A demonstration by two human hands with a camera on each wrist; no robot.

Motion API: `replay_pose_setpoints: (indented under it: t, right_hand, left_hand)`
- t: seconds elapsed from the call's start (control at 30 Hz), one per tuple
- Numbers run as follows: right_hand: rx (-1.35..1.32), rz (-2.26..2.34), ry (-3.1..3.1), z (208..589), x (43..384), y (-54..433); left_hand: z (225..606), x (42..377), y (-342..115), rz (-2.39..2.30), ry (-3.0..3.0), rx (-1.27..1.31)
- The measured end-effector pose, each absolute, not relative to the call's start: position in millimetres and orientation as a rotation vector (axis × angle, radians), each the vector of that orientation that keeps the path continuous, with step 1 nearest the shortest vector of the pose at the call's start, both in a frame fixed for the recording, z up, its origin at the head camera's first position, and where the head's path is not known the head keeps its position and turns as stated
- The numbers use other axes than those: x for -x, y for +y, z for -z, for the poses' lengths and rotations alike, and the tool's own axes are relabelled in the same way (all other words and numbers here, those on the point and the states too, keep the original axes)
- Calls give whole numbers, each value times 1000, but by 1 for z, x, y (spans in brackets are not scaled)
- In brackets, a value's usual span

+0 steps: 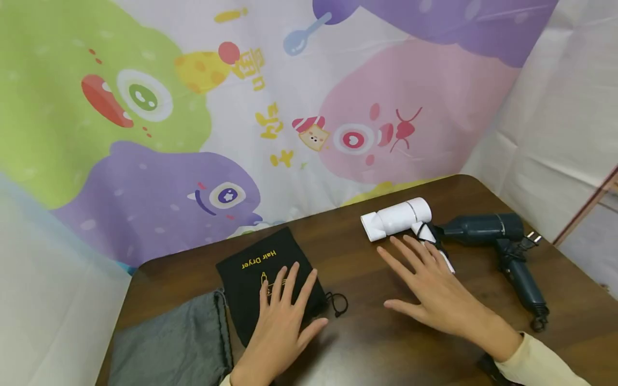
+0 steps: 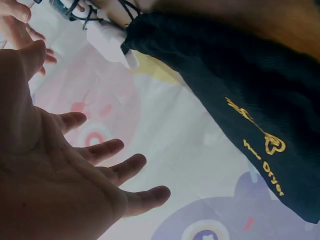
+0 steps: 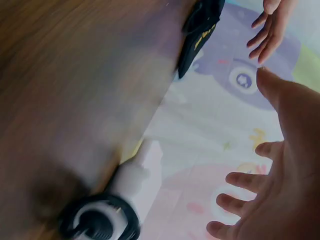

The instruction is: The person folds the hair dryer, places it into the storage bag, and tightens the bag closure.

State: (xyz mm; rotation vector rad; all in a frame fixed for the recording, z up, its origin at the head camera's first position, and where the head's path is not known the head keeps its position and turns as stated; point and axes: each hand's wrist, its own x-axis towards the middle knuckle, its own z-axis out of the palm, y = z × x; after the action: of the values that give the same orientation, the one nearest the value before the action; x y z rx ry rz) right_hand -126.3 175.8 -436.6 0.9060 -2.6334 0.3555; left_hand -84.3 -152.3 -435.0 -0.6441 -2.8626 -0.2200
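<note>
My left hand (image 1: pixel 281 320), fingers spread, hovers over a black drawstring bag (image 1: pixel 256 292) printed "Hair Dryer" in gold. In the left wrist view the palm shows bare, with the bag (image 2: pixel 240 95) apart from it. My right hand (image 1: pixel 434 292) is spread as well and holds nothing. It is nearest to a white hair dryer (image 1: pixel 401 217), whose handle its fingertips overlap in the head view. Right of that lies a dark hair dryer (image 1: pixel 483 228), its cord bundled around the handle and its plug (image 1: pixel 532 239) sticking up.
A grey cloth pouch (image 1: pixel 169 343) lies at the left of the brown wooden table (image 1: pixel 357 343), partly beside the black bag. A black cord loop (image 1: pixel 339 304) trails from the bag. Behind the table hangs a cartoon-printed sheet (image 1: pixel 289 177). A dark object (image 1: pixel 491 370) shows below the right wrist.
</note>
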Motion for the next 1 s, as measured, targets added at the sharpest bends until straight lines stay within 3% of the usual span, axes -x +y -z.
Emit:
replay_pose_setpoints:
  t: [0.23,0.47,1.0]
  right_hand:
    - [-592,-385,-2573,436,133,216]
    - [-289,-470,-2920,445,135,245]
    - [-304,-563,-3026,463,140,255]
  left_hand:
    - [427,100,-134,226,-2840,707]
    - [422,116,-115,233,-2816,807]
    - [427,130,-105,260,-2832,871]
